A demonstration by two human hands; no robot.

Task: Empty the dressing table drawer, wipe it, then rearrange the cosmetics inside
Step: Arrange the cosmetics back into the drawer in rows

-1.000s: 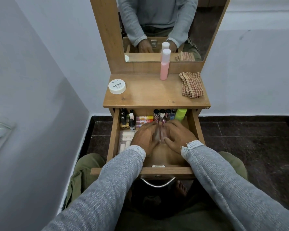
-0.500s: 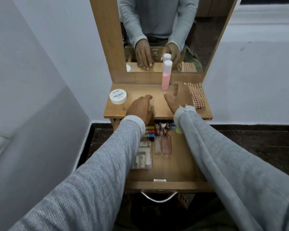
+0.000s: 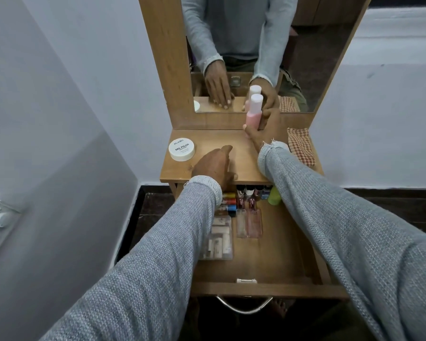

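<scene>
The open drawer (image 3: 276,262) already holds rows of cosmetics, so rearranging looks nearly done. On the desk (image 3: 212,141), the left hand (image 3: 213,167) rests flat, holding nothing. Farther back, the right hand (image 3: 266,131) has its grip around the pink bottle (image 3: 253,112); next it must be lifted into the drawer.

On the dressing table top (image 3: 207,141), bare wood lies open between the white nail polish tub (image 3: 182,149) at left and the checked cloth (image 3: 301,148) at right; the left hand (image 3: 213,166) rests flat on its front part, and the right hand (image 3: 266,129) wraps the pink bottle (image 3: 254,112) against the mirror frame (image 3: 167,70). In the open drawer (image 3: 268,290), small bottles (image 3: 252,191) crowd the back, a clear case (image 3: 218,238) sits left, two flat clear bottles (image 3: 249,223) lie mid-drawer, and the front floor is bare, partly under both sleeves.
</scene>
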